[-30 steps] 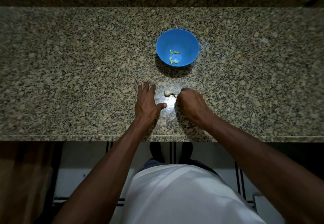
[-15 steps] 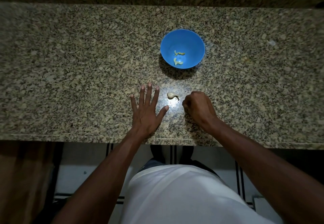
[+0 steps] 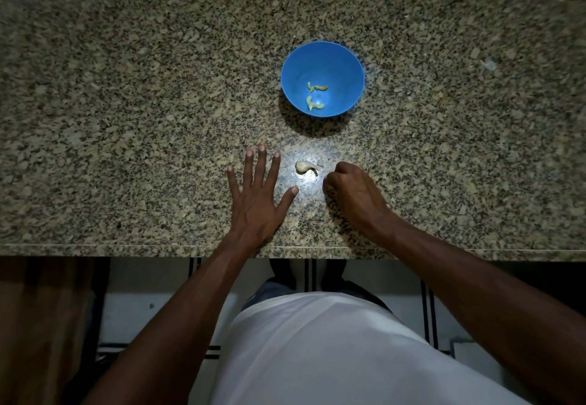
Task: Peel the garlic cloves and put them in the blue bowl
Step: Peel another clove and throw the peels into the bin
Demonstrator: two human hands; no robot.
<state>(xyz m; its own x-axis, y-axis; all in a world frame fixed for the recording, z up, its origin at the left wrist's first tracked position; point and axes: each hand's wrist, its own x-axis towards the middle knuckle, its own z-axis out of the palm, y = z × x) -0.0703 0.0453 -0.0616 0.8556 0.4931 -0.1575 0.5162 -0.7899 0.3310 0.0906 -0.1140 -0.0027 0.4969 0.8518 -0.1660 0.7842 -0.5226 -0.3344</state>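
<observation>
A: Where's the garlic clove (image 3: 305, 167) right now?

B: On the granite counter (image 3: 126, 103), on the near side of the blue bowl (image 3: 322, 55) and well short of it, lying in a bright patch of light; neither hand is touching it

A: And the hands?

B: The left hand (image 3: 258, 201) lies flat on the counter just left of the clove, fingers straight and spread, holding nothing; the right hand (image 3: 352, 192) sits just right of the clove with its fingers curled under into a loose fist; whether it hides a scrap of skin inside, I can't tell

A: How far along is the job?

B: The bowl holds 2 small yellowish pieces (image 3: 315, 95) that look like peeled garlic; the clove on the counter looks pale with a thin tail trailing from it toward the right hand, and a tiny flake (image 3: 320, 163) lies beside it, so I'd judge it only partly peeled

A: What could go wrong?

B: The clove is small and curved on polished stone, so a clumsy pinch could flick it away from the bowl or off the near edge; the light is dim, so a bit of skin could be missed and go into the bowl with it
</observation>
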